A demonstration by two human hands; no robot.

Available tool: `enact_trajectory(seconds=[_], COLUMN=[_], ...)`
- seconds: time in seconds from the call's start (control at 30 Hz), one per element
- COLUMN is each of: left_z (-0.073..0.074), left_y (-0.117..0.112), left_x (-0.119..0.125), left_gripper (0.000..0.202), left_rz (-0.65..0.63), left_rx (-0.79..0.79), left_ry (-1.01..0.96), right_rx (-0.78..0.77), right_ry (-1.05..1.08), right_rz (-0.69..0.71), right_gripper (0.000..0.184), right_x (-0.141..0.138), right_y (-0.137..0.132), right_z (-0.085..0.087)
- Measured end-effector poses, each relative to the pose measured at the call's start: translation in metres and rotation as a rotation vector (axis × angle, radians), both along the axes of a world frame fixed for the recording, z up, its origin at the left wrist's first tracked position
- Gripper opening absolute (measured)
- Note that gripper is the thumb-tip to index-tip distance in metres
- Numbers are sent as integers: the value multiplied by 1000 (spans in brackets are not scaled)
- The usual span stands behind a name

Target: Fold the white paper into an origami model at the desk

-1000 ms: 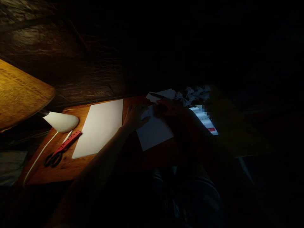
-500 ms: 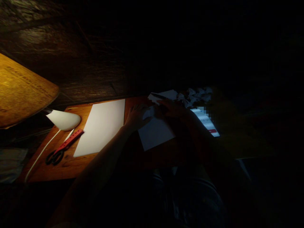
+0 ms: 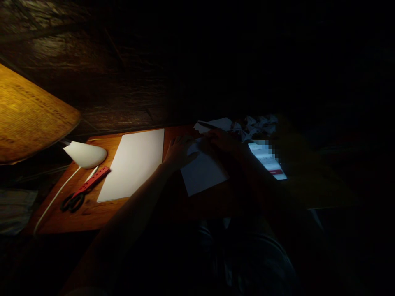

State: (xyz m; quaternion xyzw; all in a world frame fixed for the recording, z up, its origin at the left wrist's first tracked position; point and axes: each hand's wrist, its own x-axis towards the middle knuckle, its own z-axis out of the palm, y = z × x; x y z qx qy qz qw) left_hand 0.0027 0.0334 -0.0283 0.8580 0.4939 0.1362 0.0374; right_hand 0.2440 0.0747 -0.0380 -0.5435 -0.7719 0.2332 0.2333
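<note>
A small sheet of white paper (image 3: 203, 174) lies at a slant on the wooden table in deep shadow. My left hand (image 3: 180, 153) rests on its left upper part, fingers stretched out and thumb apart. At the sheet's far right edge is my right hand (image 3: 220, 139); its fingers are too dark to make out. Just beyond that hand, a dark, slim blade-like thing (image 3: 207, 125) lies on other white paper (image 3: 224, 122). Several folded paper pieces (image 3: 257, 125) are clustered to the right of it.
Left on the wooden table (image 3: 86, 220) lie a stack of white paper (image 3: 134, 164) and scissors (image 3: 72, 202) beside a red perforated strip (image 3: 92, 181). A lamp (image 3: 88, 155) with a yellow shade (image 3: 31, 117) stands there, its white cord (image 3: 55, 197) trailing. A lit phone (image 3: 268, 162) lies right.
My right hand has shifted slightly and its fingers look more drawn in. My left hand stays on the sheet. The whole view has moved a little.
</note>
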Motion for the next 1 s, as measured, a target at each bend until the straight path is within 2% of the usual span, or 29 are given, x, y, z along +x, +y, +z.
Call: enact_trajectory(seconds=[0.07,0.13,0.27,0.5,0.77,1.0], left_z=[2,3,2,1,5,5], left_y=[-1,-2,-3,-1,-3,-3], left_x=[1,1,2,3,6,5], left_gripper=[47,47,48,48,56,58], left_rz=[3,2,-10,-64,-47,-52], left_rx=[-6,-3,14,-1,-25,-11], left_ry=[7,10,12,33,50,42], right_rx=[48,94,117,141,101,62], right_ry=[-21,-79,-143,-133,-117,-110], right_rz=[-109,-201,-289,-306,-312,-294], right_gripper=[38,37,34,35,57,61], right_x=[-13,-25,-37,-38,-42,-42], right_y=[-10,-19,-30,-30,-33,-32], right_z=[2,5,8,6,13,16])
